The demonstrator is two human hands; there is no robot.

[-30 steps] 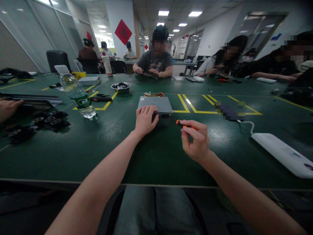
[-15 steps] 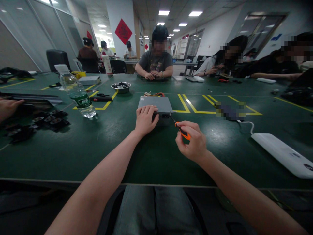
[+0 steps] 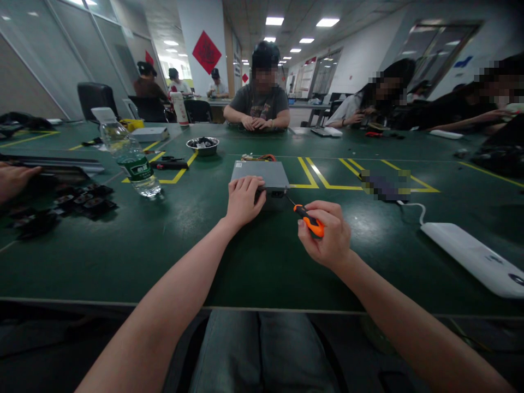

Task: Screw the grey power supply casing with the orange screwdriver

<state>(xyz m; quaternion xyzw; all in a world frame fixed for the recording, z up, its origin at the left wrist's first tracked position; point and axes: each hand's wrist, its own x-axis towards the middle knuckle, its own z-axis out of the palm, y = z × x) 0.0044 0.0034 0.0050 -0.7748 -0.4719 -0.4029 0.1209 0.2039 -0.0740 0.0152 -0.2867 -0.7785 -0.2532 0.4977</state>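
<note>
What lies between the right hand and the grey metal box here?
The head view shows the orange-handled screwdriver between the right hand and the grey metal box, its shaft pointing at the box's near right corner; tip contact unclear.

Bare left hand [image 3: 245, 199] and right hand [image 3: 327, 232], uncovered forearms [image 3: 180, 281], and faded grey-blue trousers [image 3: 231, 349], denim-like in look.

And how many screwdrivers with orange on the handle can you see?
1: the screwdriver is in the right hand, its tip close to the grey box's near right corner. Others could be hidden.
</note>
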